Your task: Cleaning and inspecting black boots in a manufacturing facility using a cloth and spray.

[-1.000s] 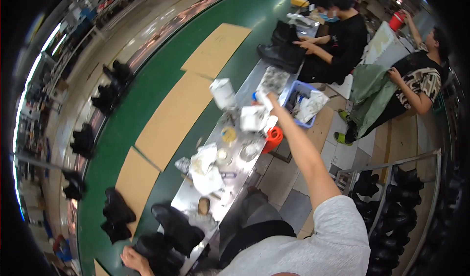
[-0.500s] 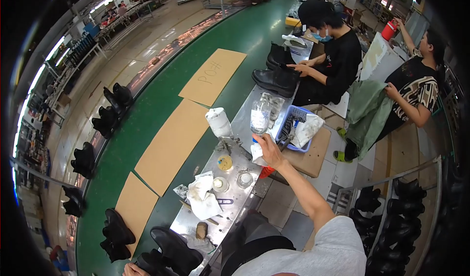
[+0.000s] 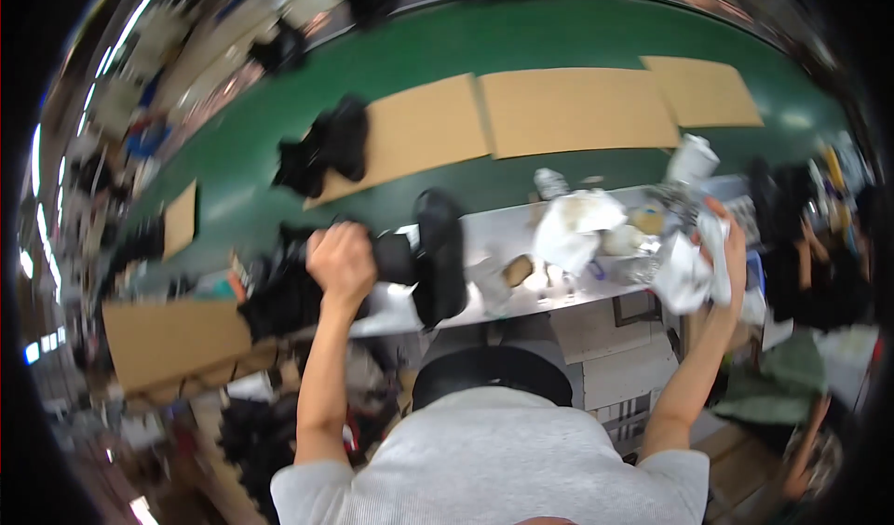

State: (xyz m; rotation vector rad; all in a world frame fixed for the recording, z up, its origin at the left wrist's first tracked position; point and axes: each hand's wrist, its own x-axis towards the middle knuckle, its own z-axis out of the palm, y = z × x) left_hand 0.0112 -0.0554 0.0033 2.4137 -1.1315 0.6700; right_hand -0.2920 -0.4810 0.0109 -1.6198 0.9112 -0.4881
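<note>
My left hand is closed in a fist at the top of a black boot, gripping it at the table's near edge. A second black boot stands against it, its long side toward me. On the right, my right hand is closed around a crumpled white cloth that hangs from its fingers. Motion blur hides whether anything else is in that hand. Near it lie a stained white rag, a yellowish round container and a white roll.
Cardboard sheets lie along the green conveyor. Black boots stand on the left sheet. A brown block rests on the metal table. Co-workers sit and stand at the right. More cardboard is at lower left.
My view has swung to the left. My right hand, earlier stretched out by a clear bottle, now holds the white cloth nearer to me. My left hand has come fully into view at the boots.
</note>
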